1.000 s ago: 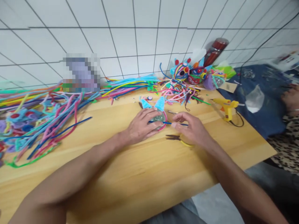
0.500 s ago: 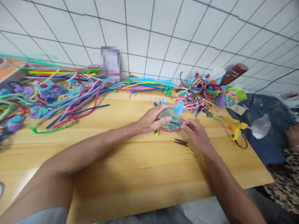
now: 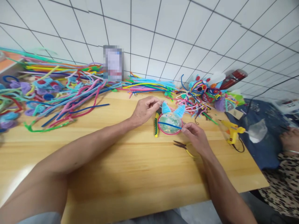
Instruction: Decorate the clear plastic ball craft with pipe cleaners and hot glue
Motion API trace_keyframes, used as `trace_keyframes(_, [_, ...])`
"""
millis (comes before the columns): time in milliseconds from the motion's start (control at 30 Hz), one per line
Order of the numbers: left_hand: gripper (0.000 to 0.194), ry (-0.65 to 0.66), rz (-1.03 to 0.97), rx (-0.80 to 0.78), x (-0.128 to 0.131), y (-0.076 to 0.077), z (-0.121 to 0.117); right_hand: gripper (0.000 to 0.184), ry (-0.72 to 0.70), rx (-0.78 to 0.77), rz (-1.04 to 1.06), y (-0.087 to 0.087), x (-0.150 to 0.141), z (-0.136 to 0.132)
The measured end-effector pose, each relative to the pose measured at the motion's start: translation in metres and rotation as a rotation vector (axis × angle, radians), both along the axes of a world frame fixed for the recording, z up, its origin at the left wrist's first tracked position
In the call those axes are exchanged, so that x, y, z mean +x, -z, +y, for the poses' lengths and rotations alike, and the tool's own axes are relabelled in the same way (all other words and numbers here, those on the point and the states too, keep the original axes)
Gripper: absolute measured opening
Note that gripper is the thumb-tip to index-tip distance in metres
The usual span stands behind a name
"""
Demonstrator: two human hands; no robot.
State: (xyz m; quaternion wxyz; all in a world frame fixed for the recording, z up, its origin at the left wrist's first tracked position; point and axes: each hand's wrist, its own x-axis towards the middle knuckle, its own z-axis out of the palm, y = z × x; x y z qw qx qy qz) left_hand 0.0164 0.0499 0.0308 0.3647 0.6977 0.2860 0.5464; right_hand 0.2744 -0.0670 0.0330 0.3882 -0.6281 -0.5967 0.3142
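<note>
A clear plastic ball (image 3: 168, 119) with a pink pipe-cleaner rim lies on the table, two light-blue fuzzy ears (image 3: 179, 110) at its top. Across its front runs a dark-blue pipe cleaner (image 3: 170, 125). My right hand (image 3: 195, 136) pinches the right end of that pipe cleaner at the ball's edge. Beside the left ear, my left hand (image 3: 145, 111) has thumb and fingers pressed together; what they hold, if anything, is too small to make out. A green-and-yellow utility knife (image 3: 156, 125) lies just left of the ball. Dark-bladed scissors (image 3: 184, 147) with yellow handles rest below my right hand.
Loose pipe cleaners (image 3: 77, 99) are heaped at the left and along the wall. Decorated balls (image 3: 198, 85) and a red thermos (image 3: 234, 78) stand at the back right. A yellow glue gun (image 3: 233, 132) lies near the right edge. Another person's hand (image 3: 291, 138) is at far right.
My left hand has let go of the ball's front and moved up and left to the left ear, uncovering the utility knife. My right hand keeps the pipe cleaner's end. The view has swung left.
</note>
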Motion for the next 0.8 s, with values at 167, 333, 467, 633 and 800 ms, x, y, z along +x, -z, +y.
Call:
trace_keyframes(167, [0.036, -0.020, 0.017, -0.026, 0.001, -0.003, -0.004, 0.025, -0.014, -0.006, 0.005, 0.001, 0.002, 0.000])
trace_keyframes(333, [0.046, -0.070, 0.030, -0.082, -0.001, 0.003, -0.001, 0.025, -0.018, -0.005, 0.000, 0.002, 0.004, 0.000])
trace_keyframes(467, [0.052, -0.133, 0.083, 0.019, -0.004, 0.003, 0.001, 0.025, -0.015, -0.005, 0.000, 0.004, 0.005, 0.000])
trace_keyframes(633, [0.035, 0.010, 0.212, 0.484, 0.006, 0.006, -0.014, 0.027, -0.018, -0.004, 0.020, 0.004, 0.005, -0.001])
trace_keyframes(800, [0.048, 0.200, 0.375, 0.664, 0.019, 0.026, -0.032, 0.028, -0.024, -0.017, 0.040, 0.004, 0.004, -0.001])
